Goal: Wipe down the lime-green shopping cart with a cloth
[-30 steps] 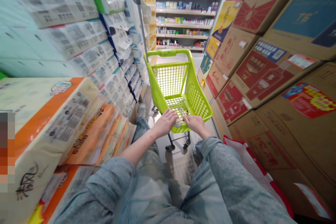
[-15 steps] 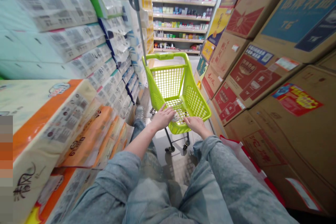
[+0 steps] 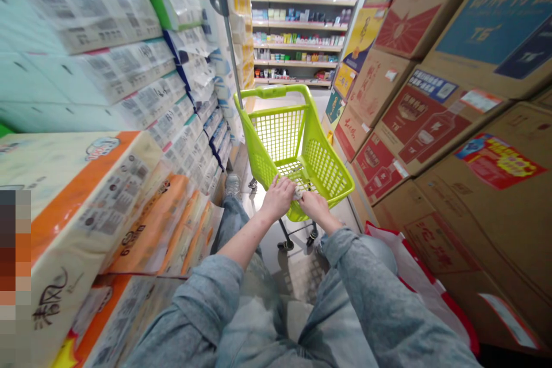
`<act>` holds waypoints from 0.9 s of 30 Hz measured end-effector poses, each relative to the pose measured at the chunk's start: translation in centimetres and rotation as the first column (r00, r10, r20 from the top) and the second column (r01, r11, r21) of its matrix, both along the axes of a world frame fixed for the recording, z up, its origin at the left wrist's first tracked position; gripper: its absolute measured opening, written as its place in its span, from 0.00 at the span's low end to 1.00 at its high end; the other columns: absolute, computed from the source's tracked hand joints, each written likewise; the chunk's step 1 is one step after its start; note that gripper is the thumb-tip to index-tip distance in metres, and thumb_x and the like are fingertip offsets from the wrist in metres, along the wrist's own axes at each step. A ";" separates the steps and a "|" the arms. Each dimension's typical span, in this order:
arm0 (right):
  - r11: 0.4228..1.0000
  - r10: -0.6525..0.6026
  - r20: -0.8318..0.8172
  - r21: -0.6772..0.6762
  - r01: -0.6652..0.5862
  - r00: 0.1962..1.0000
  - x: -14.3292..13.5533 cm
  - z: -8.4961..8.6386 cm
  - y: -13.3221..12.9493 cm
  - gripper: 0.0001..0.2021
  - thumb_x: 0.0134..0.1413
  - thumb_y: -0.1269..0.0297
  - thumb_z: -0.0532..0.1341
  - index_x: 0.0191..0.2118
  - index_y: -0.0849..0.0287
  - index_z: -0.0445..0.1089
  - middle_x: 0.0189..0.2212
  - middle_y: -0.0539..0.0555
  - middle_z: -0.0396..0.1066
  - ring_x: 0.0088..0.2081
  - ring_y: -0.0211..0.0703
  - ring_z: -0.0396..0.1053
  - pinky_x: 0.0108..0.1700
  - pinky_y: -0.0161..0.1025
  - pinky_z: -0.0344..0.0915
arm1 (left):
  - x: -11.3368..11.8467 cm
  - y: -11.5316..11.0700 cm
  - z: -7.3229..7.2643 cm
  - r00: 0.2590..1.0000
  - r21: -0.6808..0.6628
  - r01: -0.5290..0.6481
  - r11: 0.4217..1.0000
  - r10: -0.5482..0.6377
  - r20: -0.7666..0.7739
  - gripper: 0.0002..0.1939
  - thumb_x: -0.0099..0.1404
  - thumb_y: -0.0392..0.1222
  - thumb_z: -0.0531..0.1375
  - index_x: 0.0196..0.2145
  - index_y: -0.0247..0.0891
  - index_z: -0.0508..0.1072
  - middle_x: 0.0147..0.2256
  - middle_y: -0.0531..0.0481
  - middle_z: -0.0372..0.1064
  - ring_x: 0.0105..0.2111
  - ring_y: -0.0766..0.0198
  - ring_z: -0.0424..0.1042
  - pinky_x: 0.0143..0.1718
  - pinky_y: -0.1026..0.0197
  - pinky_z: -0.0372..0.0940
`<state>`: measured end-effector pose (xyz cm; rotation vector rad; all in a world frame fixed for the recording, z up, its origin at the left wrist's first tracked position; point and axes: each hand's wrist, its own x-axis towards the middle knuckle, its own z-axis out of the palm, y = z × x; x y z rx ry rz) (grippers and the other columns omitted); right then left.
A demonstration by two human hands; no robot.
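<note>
A lime-green basket cart (image 3: 278,121) with black wheels stands in front of me, its basket holding nothing I can make out. Over the near end of the basket is my left hand (image 3: 279,196), its fingers bent round a small whitish thing (image 3: 297,192) too small to name. Close beside it on the right, my right hand (image 3: 314,207) is closed, with its fingertips at the same whitish thing. Whether either hand also touches the basket's rim cannot be made out.
Stacked paper packs (image 3: 138,92) line the left, with orange-and-cream packs (image 3: 146,230) nearer. Cardboard cartons (image 3: 440,121) are piled on the right, a red-and-white bag (image 3: 401,253) below them. Shelves of small goods (image 3: 297,26) stand ahead. A grey pole (image 3: 230,46) rises at the cart's left.
My hands have come closer together, the left one moving right and its fingers curling more. The cart appears slightly further right in the view.
</note>
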<state>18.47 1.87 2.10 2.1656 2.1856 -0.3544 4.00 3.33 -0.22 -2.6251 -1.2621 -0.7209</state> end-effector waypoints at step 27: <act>0.999 0.028 0.002 0.046 -0.028 1.000 2.0 -0.6 -1.7 0.25 0.62 0.55 0.41 0.40 0.55 0.75 0.41 0.57 0.75 0.42 0.46 0.72 0.41 0.37 0.61 | -0.2 -1.5 -0.3 0.999 -0.003 0.030 1.000 -0.030 0.017 0.19 0.68 0.37 0.47 0.55 0.38 0.62 0.56 0.45 0.61 0.62 0.57 0.51 0.63 0.50 0.49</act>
